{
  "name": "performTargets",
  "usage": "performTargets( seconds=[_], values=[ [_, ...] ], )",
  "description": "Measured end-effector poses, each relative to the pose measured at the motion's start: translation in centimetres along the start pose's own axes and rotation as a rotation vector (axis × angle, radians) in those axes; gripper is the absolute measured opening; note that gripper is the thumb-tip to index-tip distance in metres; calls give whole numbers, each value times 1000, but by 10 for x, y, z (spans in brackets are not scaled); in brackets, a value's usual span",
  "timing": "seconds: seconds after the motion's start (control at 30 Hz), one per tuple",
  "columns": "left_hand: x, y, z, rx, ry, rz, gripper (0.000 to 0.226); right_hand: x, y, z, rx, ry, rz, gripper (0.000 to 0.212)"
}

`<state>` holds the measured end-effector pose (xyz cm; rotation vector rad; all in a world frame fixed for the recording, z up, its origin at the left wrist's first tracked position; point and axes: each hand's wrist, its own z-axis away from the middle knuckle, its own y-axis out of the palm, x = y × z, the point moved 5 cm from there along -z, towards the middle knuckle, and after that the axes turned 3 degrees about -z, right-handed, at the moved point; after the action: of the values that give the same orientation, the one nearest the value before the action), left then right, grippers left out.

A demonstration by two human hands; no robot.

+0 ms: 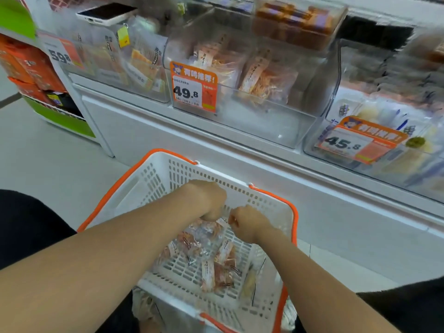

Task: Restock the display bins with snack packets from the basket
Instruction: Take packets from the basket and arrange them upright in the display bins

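Left hand (208,200) and right hand (248,223) (curled) pinch one snack packet (204,234) — in basket (158,174).

Head camera looks down, close over basket (153,179), facing bins (264,123).

Left hand (209,200), right hand (248,223): fingers curled under, hidden. Basket (153,179) cut by bottom edge. Right bin (408,171) blurred.

Around our left hand (209,200) and right hand (248,223), the basket (153,181) is matt white plastic with a smooth orange rim. The snack packets (204,236) in our grip are clear, shiny plastic. Above our grip, the display bins (264,121) are glossy clear plastic with paper price tags (193,87).
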<state>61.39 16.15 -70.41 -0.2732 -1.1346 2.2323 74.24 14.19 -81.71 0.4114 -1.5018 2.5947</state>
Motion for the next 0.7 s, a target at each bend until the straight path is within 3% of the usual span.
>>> performTargets(
  seconds=[0.07, 0.13, 0.17, 0.33, 0.4, 0.57, 0.7],
  values=[
    [-2, 13, -6, 36, 26, 13, 17, -3, 28, 1, 69, 71, 35, 25],
    [-2, 25, -11, 67, 34, 10, 19, -10, 55, 4, 114, 157, 60, 8],
    [-2, 30, -12, 78, 35, 11, 19, -12, 68, 5, 133, 189, 72, 13],
    [3, 38, -16, 94, 40, 21, 13, -12, 131, 4, 170, 301, 7, 87],
    [6, 39, -17, 87, 37, 27, 15, -11, 143, 1, 184, 277, 141, 100],
    [7, 37, -19, 86, 33, 39, 14, -16, 145, -4, 188, 171, 362, 87],
    [8, 38, -17, 100, 31, 36, 14, -17, 126, -5, 227, 49, 317, 84]
  ],
)
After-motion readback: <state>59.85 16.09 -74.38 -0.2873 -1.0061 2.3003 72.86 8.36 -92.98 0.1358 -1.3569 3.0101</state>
